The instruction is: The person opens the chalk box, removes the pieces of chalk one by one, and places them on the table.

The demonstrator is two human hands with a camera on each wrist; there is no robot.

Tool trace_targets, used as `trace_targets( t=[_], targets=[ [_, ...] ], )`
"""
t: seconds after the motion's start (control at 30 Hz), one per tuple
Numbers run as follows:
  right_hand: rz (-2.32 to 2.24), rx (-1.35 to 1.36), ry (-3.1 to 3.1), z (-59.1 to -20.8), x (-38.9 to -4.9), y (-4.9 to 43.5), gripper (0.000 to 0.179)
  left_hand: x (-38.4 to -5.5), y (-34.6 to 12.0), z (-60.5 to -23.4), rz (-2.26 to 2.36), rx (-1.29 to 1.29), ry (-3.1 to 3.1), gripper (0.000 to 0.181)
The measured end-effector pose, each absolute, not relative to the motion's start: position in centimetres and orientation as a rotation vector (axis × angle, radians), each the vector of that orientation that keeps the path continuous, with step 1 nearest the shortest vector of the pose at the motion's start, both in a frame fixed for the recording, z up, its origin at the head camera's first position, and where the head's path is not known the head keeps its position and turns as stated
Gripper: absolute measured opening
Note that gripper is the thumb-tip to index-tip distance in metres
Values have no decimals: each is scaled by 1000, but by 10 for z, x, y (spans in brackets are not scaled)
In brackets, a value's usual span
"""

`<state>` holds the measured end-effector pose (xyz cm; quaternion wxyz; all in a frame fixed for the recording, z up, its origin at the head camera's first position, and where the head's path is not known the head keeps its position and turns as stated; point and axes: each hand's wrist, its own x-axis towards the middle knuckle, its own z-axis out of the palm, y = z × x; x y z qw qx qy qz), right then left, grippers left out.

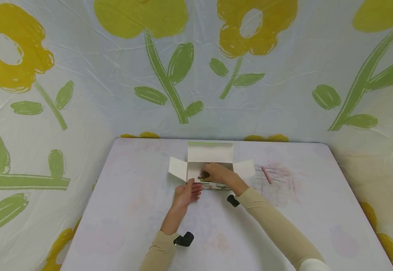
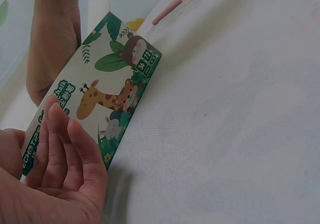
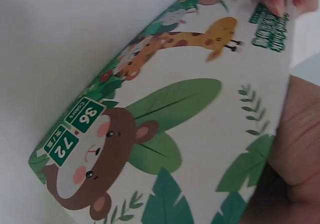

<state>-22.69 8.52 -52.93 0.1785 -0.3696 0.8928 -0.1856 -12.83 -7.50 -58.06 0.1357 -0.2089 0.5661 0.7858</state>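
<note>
An open chalk box [image 1: 211, 153] lies on the table, its white lid and side flaps spread. Its printed face [image 2: 107, 91] carries a giraffe, leaves and a brown animal. My left hand [image 1: 184, 194] holds the near left edge, thumb at the rim and fingers along the printed face. Reaching over the near wall, my right hand [image 1: 217, 174] has its curled fingers down inside the box. Small dark and green chalk pieces [image 1: 202, 179] show at its fingertips, partly hidden by the hand. In the right wrist view, the printed face [image 3: 200, 114] covers most of the right hand's work.
To the right of the box, a pink chalk stick [image 1: 266, 175] lies on the pale table [image 1: 132, 210] among reddish and grey scribbles. A flower-printed sheet [image 1: 277, 94] rises behind the table's back edge and at both sides.
</note>
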Motion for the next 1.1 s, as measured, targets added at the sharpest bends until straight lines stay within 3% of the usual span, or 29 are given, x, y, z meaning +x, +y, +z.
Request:
trace_targets(
  t=[0.77,0.93,1.1],
  targets=[
    [-447,-1211,2504,-527,-228,78,9,-127,-75,-577,2279,-613,1650,44],
    [-354,-1245,2554,-528,-228,70,2,-126,-74,-576,2282,-616,1657,44],
    [-257,-1284,2579,-531,-230,64,13,-126,-74,-576,2286,-606,1656,45]
  ],
)
